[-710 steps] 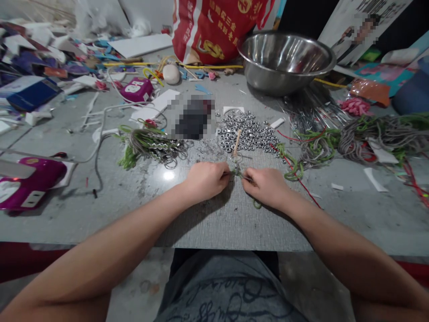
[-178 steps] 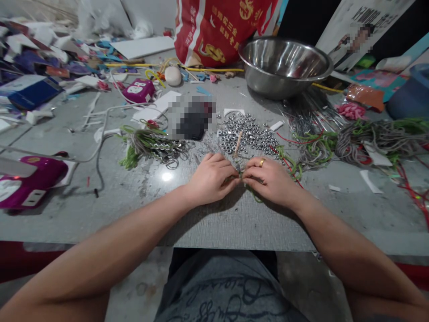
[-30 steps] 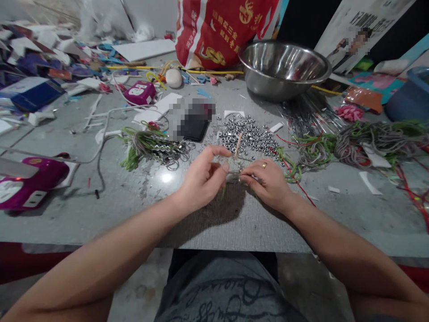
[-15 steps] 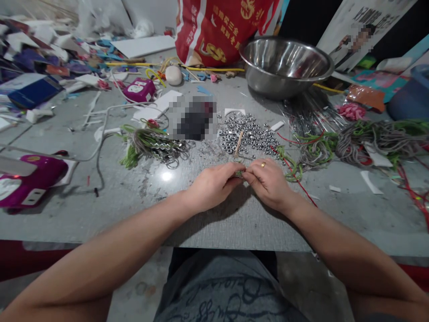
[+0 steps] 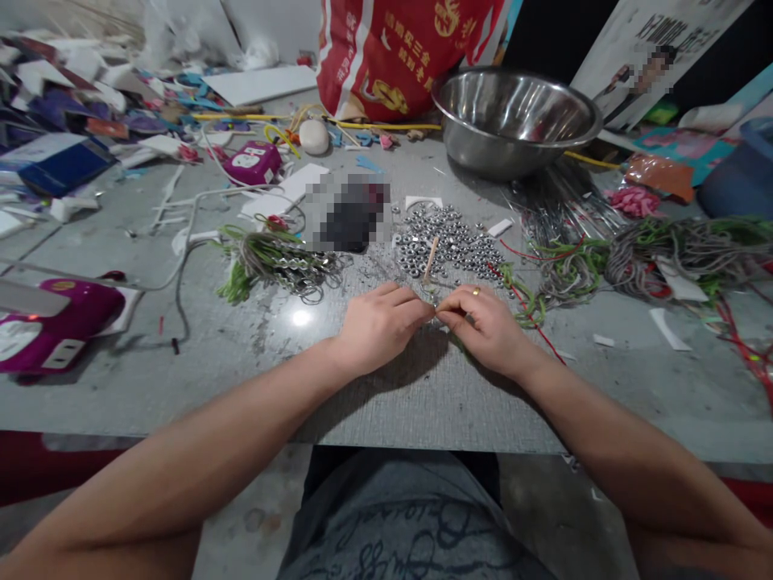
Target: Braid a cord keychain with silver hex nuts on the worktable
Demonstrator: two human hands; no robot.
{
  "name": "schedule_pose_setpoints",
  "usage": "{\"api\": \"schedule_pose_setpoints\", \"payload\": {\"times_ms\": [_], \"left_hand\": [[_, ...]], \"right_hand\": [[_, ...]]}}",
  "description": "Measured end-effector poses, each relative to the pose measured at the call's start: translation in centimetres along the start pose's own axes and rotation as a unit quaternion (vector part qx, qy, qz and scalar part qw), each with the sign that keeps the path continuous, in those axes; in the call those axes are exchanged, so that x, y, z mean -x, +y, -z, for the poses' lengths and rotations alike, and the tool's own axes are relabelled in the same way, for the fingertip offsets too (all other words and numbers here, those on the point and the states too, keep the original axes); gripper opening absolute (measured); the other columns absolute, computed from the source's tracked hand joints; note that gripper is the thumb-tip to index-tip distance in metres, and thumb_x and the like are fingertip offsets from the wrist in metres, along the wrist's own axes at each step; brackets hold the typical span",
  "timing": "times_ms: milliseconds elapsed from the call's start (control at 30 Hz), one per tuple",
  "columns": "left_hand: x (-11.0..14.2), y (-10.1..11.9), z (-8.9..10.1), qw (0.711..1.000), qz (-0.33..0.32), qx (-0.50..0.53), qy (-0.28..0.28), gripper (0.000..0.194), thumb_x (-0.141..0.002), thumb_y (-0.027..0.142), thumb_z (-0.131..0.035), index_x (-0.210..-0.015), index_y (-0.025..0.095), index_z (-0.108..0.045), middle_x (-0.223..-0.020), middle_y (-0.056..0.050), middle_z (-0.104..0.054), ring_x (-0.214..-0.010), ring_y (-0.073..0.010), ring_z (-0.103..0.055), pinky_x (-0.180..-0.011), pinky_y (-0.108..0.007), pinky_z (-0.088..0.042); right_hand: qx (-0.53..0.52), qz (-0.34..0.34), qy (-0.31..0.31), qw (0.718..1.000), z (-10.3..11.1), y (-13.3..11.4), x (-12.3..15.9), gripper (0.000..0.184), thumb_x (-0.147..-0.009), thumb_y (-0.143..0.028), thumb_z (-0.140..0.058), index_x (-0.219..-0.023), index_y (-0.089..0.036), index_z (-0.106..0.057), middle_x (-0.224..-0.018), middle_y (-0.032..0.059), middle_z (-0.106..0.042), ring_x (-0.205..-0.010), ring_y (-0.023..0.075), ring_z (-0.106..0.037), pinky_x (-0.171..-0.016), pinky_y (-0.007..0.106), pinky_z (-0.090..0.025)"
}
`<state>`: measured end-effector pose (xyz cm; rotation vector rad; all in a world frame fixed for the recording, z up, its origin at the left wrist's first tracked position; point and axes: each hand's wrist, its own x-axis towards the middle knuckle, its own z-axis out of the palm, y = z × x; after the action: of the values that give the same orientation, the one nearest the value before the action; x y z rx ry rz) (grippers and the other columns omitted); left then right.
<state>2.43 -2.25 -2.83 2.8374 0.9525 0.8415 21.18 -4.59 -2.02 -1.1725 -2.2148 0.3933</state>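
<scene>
Over the near middle of the table, my left hand (image 5: 382,329) and my right hand (image 5: 486,329) meet fingertip to fingertip. Both are closed in a pinch on a thin green cord, mostly hidden by the fingers; a small shiny bit shows between them. A ring sits on a finger of my right hand. Just beyond the hands lies a spread of silver beads (image 5: 465,246), with a short wooden stick (image 5: 431,259) on it. A bundle of green and grey cords strung with silver beads (image 5: 283,262) rests left of the beads.
A steel bowl (image 5: 516,149) stands behind the beads, beside a red bag (image 5: 378,60). Piles of green and grey cord (image 5: 640,250) lie to the right. At the left are a purple device (image 5: 78,318), a white cable (image 5: 190,217) and scraps.
My left hand has rolled over so its back faces up more, its fingers now straighter. The green cord between the hands shows less. My right hand has shifted only slightly.
</scene>
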Motion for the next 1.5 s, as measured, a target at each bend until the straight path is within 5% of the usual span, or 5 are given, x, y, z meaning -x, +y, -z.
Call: {"api": "schedule_pose_setpoints", "payload": {"times_ms": [300, 633, 933, 1500], "left_hand": [[0.3, 0.0, -0.7, 0.999, 0.021, 0.018, -0.028, 0.027, -0.091, 0.022, -0.039, -0.082, 0.016, -0.064, -0.082, -0.004, -0.063, -0.075, -0.0135, -0.056, -0.062, -0.023, -0.045], [0.4, -0.2, -1.4, 0.992, 0.044, 0.015, -0.116, 0.026, -0.089, 0.021, -0.039, -0.082, 0.015, -0.063, -0.081, -0.004, -0.060, -0.066, -0.0116, -0.056, -0.050, -0.020, -0.040], [0.4, -0.6, -1.0, 0.989, 0.017, 0.026, -0.145, 0.023, -0.087, 0.019, -0.041, -0.082, 0.016, -0.063, -0.081, -0.004, -0.060, -0.068, -0.0120, -0.059, -0.052, -0.020, -0.041], [0.1, 0.1, -1.2, 0.985, 0.092, 0.026, -0.146, 0.026, -0.088, 0.027, -0.043, -0.080, 0.017, -0.065, -0.081, -0.004, -0.063, -0.065, -0.0128, -0.060, -0.053, -0.022, -0.041]], "right_hand": [[0.043, 0.006, -0.071, 0.996, 0.1, 0.9, -0.1, 0.013, -0.086, -0.024, -0.051, -0.078, -0.019, -0.059, -0.076, 0.0018, -0.065, -0.072, 0.0159, -0.057, -0.070, 0.031, -0.036], [0.107, -0.018, -0.134, 0.985, 0.0, 1.2, 0.0, 0.011, -0.085, -0.021, -0.053, -0.080, -0.017, -0.062, -0.076, 0.0047, -0.065, -0.074, 0.0182, -0.058, -0.070, 0.032, -0.037], [0.107, -0.003, -0.134, 0.985, 0.0, 1.4, 0.0, 0.012, -0.083, -0.020, -0.053, -0.076, -0.018, -0.063, -0.071, 0.0023, -0.062, -0.071, 0.0166, -0.055, -0.069, 0.031, -0.037], [0.125, 0.004, -0.134, 0.983, 0.0, 1.2, 0.0, 0.014, -0.082, -0.023, -0.056, -0.080, -0.015, -0.068, -0.072, 0.0050, -0.065, -0.073, 0.0180, -0.058, -0.070, 0.031, -0.039]]}}
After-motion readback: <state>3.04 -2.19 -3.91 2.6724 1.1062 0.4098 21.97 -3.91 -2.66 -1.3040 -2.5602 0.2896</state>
